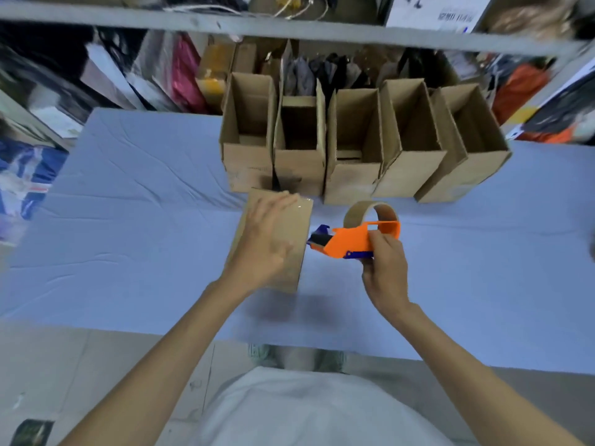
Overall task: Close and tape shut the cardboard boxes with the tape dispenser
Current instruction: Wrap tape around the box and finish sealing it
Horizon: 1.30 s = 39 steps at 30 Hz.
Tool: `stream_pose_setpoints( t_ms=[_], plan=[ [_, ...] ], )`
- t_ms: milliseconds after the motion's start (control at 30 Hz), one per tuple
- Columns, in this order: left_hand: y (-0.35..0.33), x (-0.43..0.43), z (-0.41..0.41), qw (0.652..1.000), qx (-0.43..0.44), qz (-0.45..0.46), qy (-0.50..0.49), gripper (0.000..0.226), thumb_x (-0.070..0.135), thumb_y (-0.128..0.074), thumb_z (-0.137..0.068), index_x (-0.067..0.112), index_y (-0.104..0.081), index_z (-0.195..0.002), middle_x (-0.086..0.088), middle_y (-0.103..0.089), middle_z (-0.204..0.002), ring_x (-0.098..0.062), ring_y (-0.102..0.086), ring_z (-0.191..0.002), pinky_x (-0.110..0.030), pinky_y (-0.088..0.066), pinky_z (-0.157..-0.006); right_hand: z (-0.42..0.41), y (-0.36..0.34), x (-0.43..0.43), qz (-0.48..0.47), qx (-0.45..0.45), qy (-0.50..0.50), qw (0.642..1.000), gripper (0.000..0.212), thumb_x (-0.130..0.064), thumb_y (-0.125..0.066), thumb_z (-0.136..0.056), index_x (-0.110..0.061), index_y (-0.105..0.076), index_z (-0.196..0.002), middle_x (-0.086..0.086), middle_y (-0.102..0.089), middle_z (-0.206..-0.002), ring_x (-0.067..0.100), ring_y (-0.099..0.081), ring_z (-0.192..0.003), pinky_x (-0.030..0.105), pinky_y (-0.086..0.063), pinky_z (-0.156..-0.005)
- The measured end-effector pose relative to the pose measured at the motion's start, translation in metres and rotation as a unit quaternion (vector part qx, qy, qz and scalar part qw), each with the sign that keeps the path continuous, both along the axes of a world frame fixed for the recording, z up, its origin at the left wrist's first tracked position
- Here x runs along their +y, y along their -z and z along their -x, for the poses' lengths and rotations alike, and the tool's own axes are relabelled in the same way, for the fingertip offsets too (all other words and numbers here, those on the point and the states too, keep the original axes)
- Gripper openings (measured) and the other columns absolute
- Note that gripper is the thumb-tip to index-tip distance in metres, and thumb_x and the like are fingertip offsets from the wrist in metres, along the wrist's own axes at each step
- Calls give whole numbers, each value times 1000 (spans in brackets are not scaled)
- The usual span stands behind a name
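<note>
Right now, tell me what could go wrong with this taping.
The left hand lies flat on the closed box, close to the tape dispenser and its cutting end, so a slip could nick the fingers. The right hand holds the dispenser just off the box's edge, so the tape may start crooked.

Head-worn view, looking steeply down

It faces forward over the blue cloth-covered table [128, 220], close above both forearms, toward cluttered shelves.
</note>
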<state>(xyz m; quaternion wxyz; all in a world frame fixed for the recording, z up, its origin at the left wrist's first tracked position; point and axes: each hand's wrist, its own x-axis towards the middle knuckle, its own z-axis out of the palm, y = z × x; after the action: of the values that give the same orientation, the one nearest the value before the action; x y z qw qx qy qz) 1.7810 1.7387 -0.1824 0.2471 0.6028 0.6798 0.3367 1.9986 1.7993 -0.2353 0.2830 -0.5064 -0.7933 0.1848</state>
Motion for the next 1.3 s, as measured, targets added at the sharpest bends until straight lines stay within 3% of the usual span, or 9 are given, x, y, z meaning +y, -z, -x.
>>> stream_pose_setpoints(
  t_ms=[100, 367, 500, 600, 733, 867, 1000, 1167, 1300],
  plan=[
    [-17, -5, -15, 995, 27, -25, 91, 47, -4, -63, -84, 15, -58, -127, 2, -55, -128, -9, -45, -119, -4, -26, -100, 3, -19, -1, -42, 16, -31, 999, 30, 24, -57, -64, -3, -48, -74, 15, -50, -72, 26, -41, -64, 33, -30, -52],
    [-32, -16, -3, 992, 56, -34, 109, 28, 10, -60, -92, 18, -69, -118, 7, -67, -109, -5, -59, -97, -4, -37, -83, -3, -26, 0, -28, -23, -127, 991, 35, 13, -75, -69, 5, -59, -99, 18, -63, -83, 34, -57, -71, 34, -42, -57],
    [-26, -15, -3, 997, 20, -10, 75, 20, 13, -60, -94, 15, -73, -108, 8, -71, -99, -1, -61, -88, -5, -40, -77, -9, -26, 2, 111, -22, -167, 979, 46, -4, -76, -77, -8, -53, -116, 2, -65, -93, 23, -57, -76, 27, -40, -65],
    [-18, -12, -3, 996, -68, 50, 21, 19, 6, -61, -92, 14, -75, -101, 5, -74, -91, 0, -64, -80, -5, -44, -72, -11, -29, 2, 201, 3, -191, 961, 53, -4, -71, -81, -15, -47, -126, -9, -62, -105, 13, -57, -84, 10, -41, -69],
    [-8, -10, -3, 992, -66, 105, -21, 16, 5, -62, -88, 14, -74, -93, 7, -72, -85, 6, -62, -71, -6, -44, -65, -6, -32, -7, 243, 9, -209, 947, 60, -34, -68, -77, -19, -41, -128, -6, -60, -106, 11, -60, -90, 21, -50, -70],
    [-4, -14, 1, 981, -78, 157, -82, 22, 3, -55, -82, 18, -68, -73, 14, -65, -68, 5, -58, -59, -6, -40, -53, 5, -31, -14, 131, -54, -184, 973, 71, -54, -81, -65, -23, -49, -121, -11, -60, -106, 9, -57, -86, 21, -48, -69],
    [2, -18, 0, 951, -169, 226, -129, 8, 9, -69, -82, 15, -69, -77, -3, -70, -76, -14, -68, -72, -25, -54, -64, 9, -28, -18, 41, -65, -167, 983, 63, -58, -79, -65, -20, -58, -110, -8, -67, -99, 12, -62, -81, 22, -47, -64],
    [12, -25, -6, 932, -188, 252, -181, 11, 11, -71, -81, 18, -70, -73, -3, -72, -83, -22, -71, -83, -35, -60, -76, 9, -24, -25, 46, -70, -164, 983, 64, -65, -74, -64, -18, -61, -105, -6, -68, -91, 15, -64, -75, 32, -53, -61],
    [17, -30, -8, 930, -164, 247, -215, 24, 5, -65, -80, 23, -66, -63, 3, -68, -75, -16, -67, -71, -33, -57, -74, 8, -21, -29, 65, -79, -165, 981, 62, -66, -74, -65, -20, -61, -104, -8, -68, -88, 14, -62, -72, 31, -52, -61]
  ],
)
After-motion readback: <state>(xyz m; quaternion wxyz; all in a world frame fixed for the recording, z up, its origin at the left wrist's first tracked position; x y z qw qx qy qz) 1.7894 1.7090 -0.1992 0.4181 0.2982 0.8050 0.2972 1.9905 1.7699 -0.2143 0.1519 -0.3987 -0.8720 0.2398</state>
